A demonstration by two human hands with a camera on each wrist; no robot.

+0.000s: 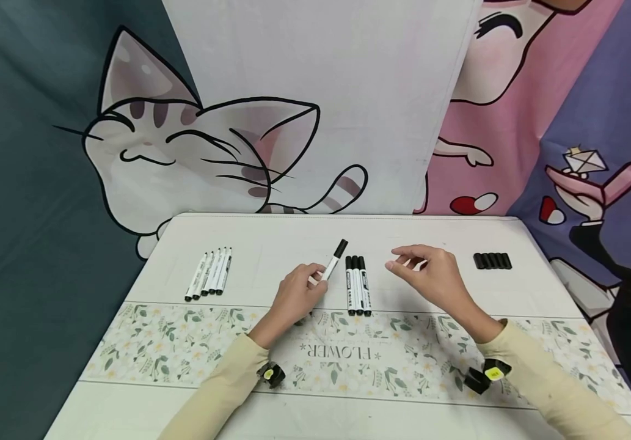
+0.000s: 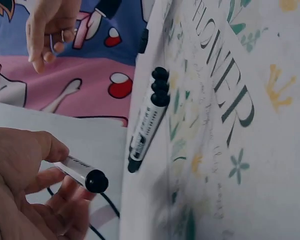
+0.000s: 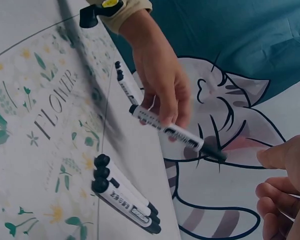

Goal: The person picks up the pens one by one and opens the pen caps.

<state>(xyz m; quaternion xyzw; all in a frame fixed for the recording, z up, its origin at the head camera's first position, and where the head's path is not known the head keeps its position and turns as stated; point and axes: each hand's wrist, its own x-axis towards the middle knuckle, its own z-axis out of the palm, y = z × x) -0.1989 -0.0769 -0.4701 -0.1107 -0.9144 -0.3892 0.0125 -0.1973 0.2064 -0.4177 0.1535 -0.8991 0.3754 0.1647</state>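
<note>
My left hand pinches a white marker with its black cap on, between thumb and fingers, raised and tilted above the table. Just right of it, three capped markers lie side by side, pointing away from me. My right hand hovers beyond them with thumb and fingers loosely bent and apart, holding nothing. Its fingertips face the marker in the right wrist view. Over on the left, several markers without caps lie in a slanted row. A row of black marker caps sits at the far right.
The white table carries a floral printed band with the word FLOWER across its middle. Behind its back edge hangs a cloth with cartoon cats. Each wrist wears a small black device.
</note>
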